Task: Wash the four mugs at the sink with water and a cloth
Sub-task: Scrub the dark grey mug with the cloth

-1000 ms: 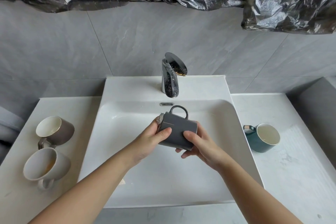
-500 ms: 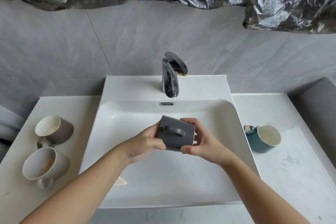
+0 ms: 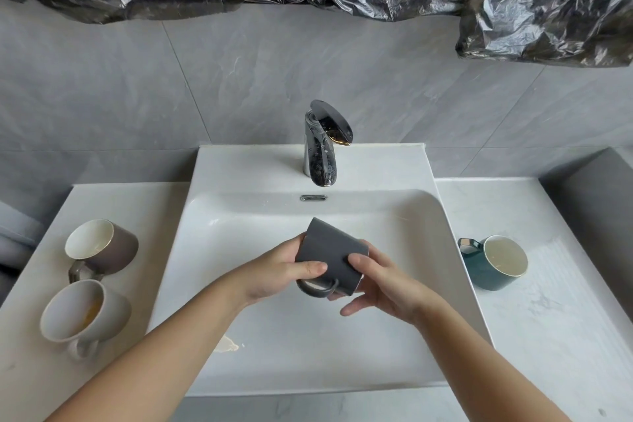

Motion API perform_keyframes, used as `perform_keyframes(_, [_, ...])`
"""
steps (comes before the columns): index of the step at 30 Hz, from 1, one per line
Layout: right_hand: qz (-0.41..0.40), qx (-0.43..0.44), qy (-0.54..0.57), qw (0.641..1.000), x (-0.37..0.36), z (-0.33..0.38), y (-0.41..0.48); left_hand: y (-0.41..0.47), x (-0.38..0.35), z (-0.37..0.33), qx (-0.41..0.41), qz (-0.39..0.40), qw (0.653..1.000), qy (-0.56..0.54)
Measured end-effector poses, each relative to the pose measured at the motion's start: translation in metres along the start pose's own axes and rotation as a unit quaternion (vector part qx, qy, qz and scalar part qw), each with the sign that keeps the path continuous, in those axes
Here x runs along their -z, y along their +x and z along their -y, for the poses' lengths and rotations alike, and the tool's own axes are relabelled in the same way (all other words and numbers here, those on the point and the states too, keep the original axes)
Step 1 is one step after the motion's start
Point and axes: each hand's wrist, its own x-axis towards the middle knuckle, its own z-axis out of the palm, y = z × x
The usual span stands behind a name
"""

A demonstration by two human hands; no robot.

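The white desk (image 3: 548, 336) bore a brown mug (image 3: 109, 247) and cream mug (image 3: 92, 312) lying left of the sink (image 3: 448, 250), a teal mug (image 3: 493, 264) lying right.

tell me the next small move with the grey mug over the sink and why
Probably turn the grey mug mouth-up. The left hand and right hand hold it tilted over the sink, base toward the tap, handle down, mouth toward the right hand. Only its outer wall shows, so the inside likely needs wiping or rinsing next.
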Motion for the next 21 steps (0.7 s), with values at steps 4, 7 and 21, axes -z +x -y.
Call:
perform_keyframes(4, [-0.089, 0.119, -0.153, 0.977, -0.009, -0.010, 0.006, 0.002, 0.002, 0.002, 0.003, -0.020, 0.999, -0.051])
perform_keyframes(7, [-0.110, 0.246, -0.363, 0.892, -0.004, -0.014, 0.008, 0.005, 0.003, 0.006, 0.007, -0.069, 0.993, -0.095])
perform_keyframes(21, [0.068, -0.047, 0.043, 0.996, -0.006, 0.007, 0.003, -0.002, 0.027, -0.007, -0.017, -0.021, 0.997, -0.067])
